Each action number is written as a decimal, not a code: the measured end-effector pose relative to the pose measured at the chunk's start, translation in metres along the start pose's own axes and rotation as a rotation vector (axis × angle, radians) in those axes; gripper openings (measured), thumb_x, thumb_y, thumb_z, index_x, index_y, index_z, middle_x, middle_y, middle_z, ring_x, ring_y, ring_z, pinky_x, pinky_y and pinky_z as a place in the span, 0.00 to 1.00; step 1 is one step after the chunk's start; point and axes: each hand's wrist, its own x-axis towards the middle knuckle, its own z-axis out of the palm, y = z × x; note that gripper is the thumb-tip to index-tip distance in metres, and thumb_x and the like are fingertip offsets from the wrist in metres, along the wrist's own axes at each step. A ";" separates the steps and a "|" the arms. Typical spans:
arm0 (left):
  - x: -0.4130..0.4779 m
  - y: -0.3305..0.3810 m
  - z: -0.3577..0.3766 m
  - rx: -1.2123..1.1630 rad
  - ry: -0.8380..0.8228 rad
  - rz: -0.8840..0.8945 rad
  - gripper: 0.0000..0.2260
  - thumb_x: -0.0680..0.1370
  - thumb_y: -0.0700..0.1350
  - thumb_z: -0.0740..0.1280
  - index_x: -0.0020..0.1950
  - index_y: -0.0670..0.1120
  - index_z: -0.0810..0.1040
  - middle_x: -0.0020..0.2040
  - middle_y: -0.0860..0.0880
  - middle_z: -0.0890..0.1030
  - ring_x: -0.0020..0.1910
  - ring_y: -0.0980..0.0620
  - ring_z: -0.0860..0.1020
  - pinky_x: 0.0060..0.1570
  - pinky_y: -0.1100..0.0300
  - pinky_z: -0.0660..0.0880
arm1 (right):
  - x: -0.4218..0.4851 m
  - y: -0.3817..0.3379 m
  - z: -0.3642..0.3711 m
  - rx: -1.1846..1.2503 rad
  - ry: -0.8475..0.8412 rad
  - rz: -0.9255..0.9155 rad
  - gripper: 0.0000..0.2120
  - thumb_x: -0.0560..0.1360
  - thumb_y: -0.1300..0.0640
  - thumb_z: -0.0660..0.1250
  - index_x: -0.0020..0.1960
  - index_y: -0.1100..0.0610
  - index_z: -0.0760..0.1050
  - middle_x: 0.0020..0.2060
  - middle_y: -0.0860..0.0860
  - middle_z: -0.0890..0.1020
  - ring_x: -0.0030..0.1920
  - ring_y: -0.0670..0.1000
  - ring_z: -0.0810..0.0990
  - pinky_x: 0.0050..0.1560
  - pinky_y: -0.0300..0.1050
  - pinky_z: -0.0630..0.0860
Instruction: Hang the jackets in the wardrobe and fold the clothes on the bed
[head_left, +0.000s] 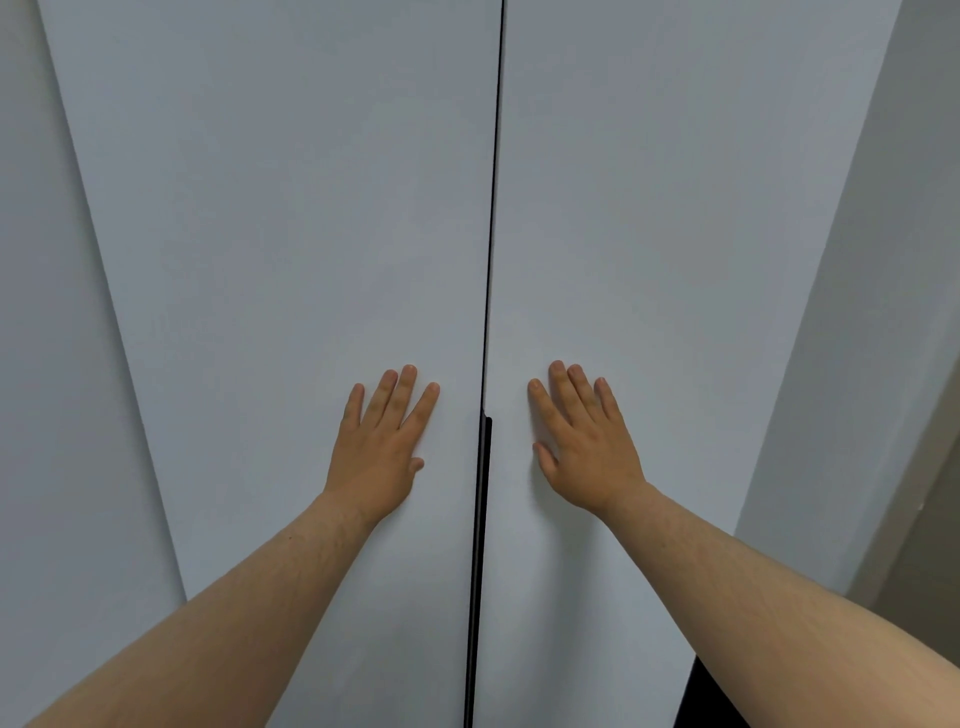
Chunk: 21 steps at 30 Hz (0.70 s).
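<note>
Two plain white wardrobe doors fill the view, closed, with a thin dark gap (491, 260) running down between them. My left hand (382, 447) lies flat with straight fingers on the left door (291, 208), just left of the gap. My right hand (584, 441) lies flat the same way on the right door (675, 208). Below hand height the gap widens into a dark vertical strip (480, 545). No jackets or clothes are in sight; the wardrobe's inside is hidden.
Another white panel (57, 415) stands to the left of the doors. A white wall (857, 364) runs along the right side. A dark patch (701, 696) shows at the bottom right under my right forearm.
</note>
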 end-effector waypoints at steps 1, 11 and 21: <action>0.001 0.000 0.001 0.002 -0.005 -0.002 0.47 0.75 0.53 0.72 0.79 0.52 0.38 0.79 0.46 0.37 0.78 0.48 0.36 0.75 0.45 0.35 | 0.000 0.001 0.002 -0.001 -0.007 0.002 0.37 0.75 0.51 0.69 0.79 0.56 0.58 0.79 0.60 0.58 0.78 0.63 0.57 0.76 0.63 0.54; 0.005 -0.001 0.009 -0.001 0.000 -0.008 0.43 0.77 0.49 0.70 0.79 0.51 0.41 0.79 0.44 0.38 0.78 0.46 0.38 0.75 0.45 0.34 | 0.003 0.003 0.013 0.020 -0.003 0.005 0.36 0.74 0.54 0.69 0.79 0.57 0.59 0.79 0.60 0.59 0.78 0.62 0.58 0.77 0.62 0.53; 0.006 -0.003 0.011 -0.045 -0.005 -0.006 0.43 0.78 0.49 0.69 0.79 0.52 0.37 0.79 0.46 0.35 0.77 0.48 0.33 0.75 0.46 0.32 | 0.008 -0.002 0.018 0.067 -0.018 0.041 0.36 0.74 0.58 0.70 0.78 0.58 0.61 0.78 0.61 0.59 0.78 0.64 0.58 0.76 0.64 0.55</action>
